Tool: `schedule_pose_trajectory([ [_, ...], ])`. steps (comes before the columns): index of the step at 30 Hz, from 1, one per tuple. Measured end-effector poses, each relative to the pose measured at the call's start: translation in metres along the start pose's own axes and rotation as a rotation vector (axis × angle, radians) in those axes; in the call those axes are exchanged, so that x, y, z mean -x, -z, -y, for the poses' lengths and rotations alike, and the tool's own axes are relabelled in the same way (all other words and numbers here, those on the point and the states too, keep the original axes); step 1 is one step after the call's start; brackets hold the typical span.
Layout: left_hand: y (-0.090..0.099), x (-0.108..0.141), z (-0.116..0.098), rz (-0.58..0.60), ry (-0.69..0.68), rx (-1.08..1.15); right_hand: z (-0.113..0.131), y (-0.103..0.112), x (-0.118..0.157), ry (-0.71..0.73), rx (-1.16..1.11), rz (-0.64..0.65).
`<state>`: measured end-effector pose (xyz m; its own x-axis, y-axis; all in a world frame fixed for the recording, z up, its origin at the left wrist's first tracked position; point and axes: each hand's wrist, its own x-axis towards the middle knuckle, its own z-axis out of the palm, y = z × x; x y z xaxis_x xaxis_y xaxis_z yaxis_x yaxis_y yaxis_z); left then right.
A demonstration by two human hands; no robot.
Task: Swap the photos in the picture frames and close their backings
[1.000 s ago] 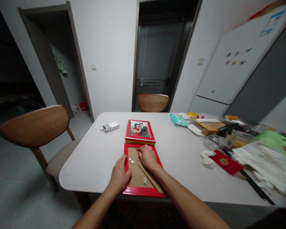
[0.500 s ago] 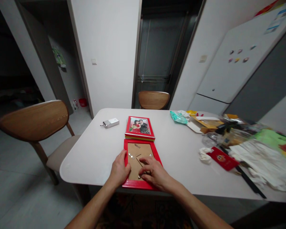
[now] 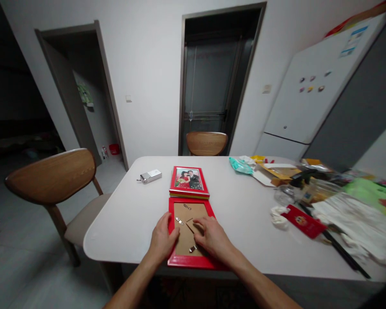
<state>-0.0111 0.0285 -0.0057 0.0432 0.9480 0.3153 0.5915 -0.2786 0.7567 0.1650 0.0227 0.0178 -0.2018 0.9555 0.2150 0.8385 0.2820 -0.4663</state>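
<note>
A red picture frame (image 3: 193, 260) lies face down at the table's front edge, its brown backing board (image 3: 184, 242) facing up. My left hand (image 3: 162, 238) grips its left side, thumb over the rim and fingers along the outer edge. Over the right half rests my right hand (image 3: 214, 238), thumb and forefinger apart with nothing visible between them; it hides part of the right rim. Metal clips show on the backing at the left (image 3: 179, 221), top (image 3: 187, 206) and bottom (image 3: 192, 249). A thin slit shape marks the board's middle.
Beyond it, stacked red frames (image 3: 189, 182) have a couple's photo on top. A small silver-white device (image 3: 150, 176) lies left. On the right are a teal packet (image 3: 241, 165), crumpled tissue (image 3: 279, 217), a red card (image 3: 305, 221), a black strip (image 3: 345, 253) and white cloth (image 3: 350, 227).
My right hand has lifted slightly away from the bottom clip, which now shows more fully. My left hand keeps its hold on the frame. The camera view has tilted up.
</note>
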Motion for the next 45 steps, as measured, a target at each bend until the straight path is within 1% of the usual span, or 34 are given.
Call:
schedule_pose_trajectory([
  [4, 0.002, -0.003, -0.007, 0.019, 0.060, 0.063, 0.004, 0.011, -0.002, -0.030, -0.026, -0.017],
  [6, 0.003, -0.005, -0.011, 0.000, 0.095, 0.177, 0.012, 0.016, -0.001, -0.008, -0.054, -0.061],
  [9, 0.009, -0.005, -0.016, -0.013, 0.193, 0.386, 0.027, 0.021, 0.002, 0.068, -0.141, -0.113],
  [11, 0.019, -0.004, -0.015, -0.008, 0.253, 0.453, 0.032, 0.025, 0.004, 0.114, -0.217, -0.115],
  [13, 0.035, -0.001, -0.009, -0.018, 0.292, 0.479, 0.026, 0.029, 0.005, 0.116, -0.239, -0.127],
  [15, 0.055, 0.002, 0.001, -0.036, 0.350, 0.520, 0.010, 0.031, 0.006, 0.048, -0.169, -0.144],
  [17, 0.074, 0.005, 0.015, -0.057, 0.432, 0.554, -0.010, 0.030, 0.006, -0.055, -0.054, -0.141],
  [20, 0.093, 0.006, 0.037, -0.082, 0.506, 0.487, -0.034, 0.023, 0.008, -0.199, 0.086, -0.079],
  [23, 0.100, 0.004, 0.053, -0.069, 0.519, 0.396, -0.042, 0.015, 0.009, -0.257, 0.139, -0.036],
  [26, 0.102, 0.000, 0.060, -0.076, 0.515, 0.320, -0.044, 0.014, 0.006, -0.252, 0.111, -0.040],
  [28, 0.103, -0.003, 0.060, -0.126, 0.473, 0.157, -0.045, 0.017, 0.005, -0.299, 0.062, -0.049],
  [30, 0.101, -0.003, 0.054, -0.189, 0.346, -0.086, -0.046, 0.022, 0.007, -0.385, -0.052, -0.047],
  [31, 0.097, -0.001, 0.048, -0.203, 0.265, -0.185, -0.045, 0.025, 0.009, -0.424, -0.156, -0.040],
  [32, 0.091, 0.002, 0.040, -0.194, 0.189, -0.235, -0.043, 0.028, 0.011, -0.456, -0.295, -0.026],
  [33, 0.084, 0.006, 0.030, -0.167, 0.120, -0.234, -0.039, 0.031, 0.014, -0.478, -0.458, -0.005],
  [35, 0.063, 0.018, 0.003, -0.041, 0.041, -0.112, -0.028, 0.038, 0.020, -0.511, -0.784, 0.027],
  [37, 0.038, 0.031, -0.029, 0.087, -0.065, -0.015, -0.016, 0.045, 0.025, -0.543, -1.002, 0.029],
  [40, 0.006, 0.046, -0.071, 0.272, -0.204, 0.084, -0.002, 0.053, 0.029, -0.543, -1.132, -0.013],
  [41, -0.001, 0.048, -0.081, 0.297, -0.248, 0.084, 0.001, 0.055, 0.029, -0.528, -1.160, -0.022],
  [43, -0.010, 0.050, -0.094, 0.294, -0.337, 0.048, 0.006, 0.059, 0.030, -0.500, -1.208, -0.023],
  [45, -0.013, 0.049, -0.099, 0.272, -0.443, -0.010, 0.007, 0.061, 0.030, -0.482, -1.238, -0.003],
])
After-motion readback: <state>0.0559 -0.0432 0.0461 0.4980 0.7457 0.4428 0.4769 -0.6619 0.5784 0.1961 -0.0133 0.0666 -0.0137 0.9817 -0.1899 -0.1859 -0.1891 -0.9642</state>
